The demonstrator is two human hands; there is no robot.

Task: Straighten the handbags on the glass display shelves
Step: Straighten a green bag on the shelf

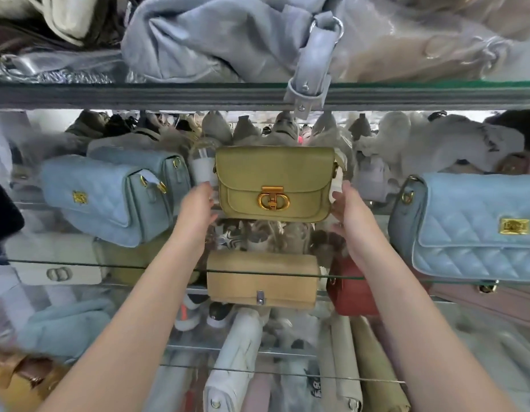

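1. handbag [274,173], olive green, sits upright and square to the camera at the centre of the middle glass shelf [139,266], well back from its front edge; its gold clasp [272,201] faces forward.
2. left hand [198,205] grips the handbag's left end, with the fingers reaching round the side and their tips hidden behind it.
3. right hand [348,209] grips the handbag's right end, thumb toward the front and fingers round the side.
4. both bare forearms reach up from the bottom of the view, one on each side of the handbag.
5. whether the handbag's base rests on the glass or is lifted just off it cannot be told.
6. left blue bag [100,200], quilted, stands on the same shelf to the left, turned at an angle, with a second pale blue bag close behind it.
7. right blue bag [478,227], also quilted, stands to the right near the front edge, apart from the handbag.
8. upper shelf [168,93] carries a slouchy grey-blue bag [216,40], whose buckled strap [310,81] hangs over the shelf's front edge above the handbag.
9. seen through the glass, a lower shelf holds a tan bag [262,281] directly beneath the handbag, a red bag [350,292] beside it on the right, and a white bag [55,263] on the left.
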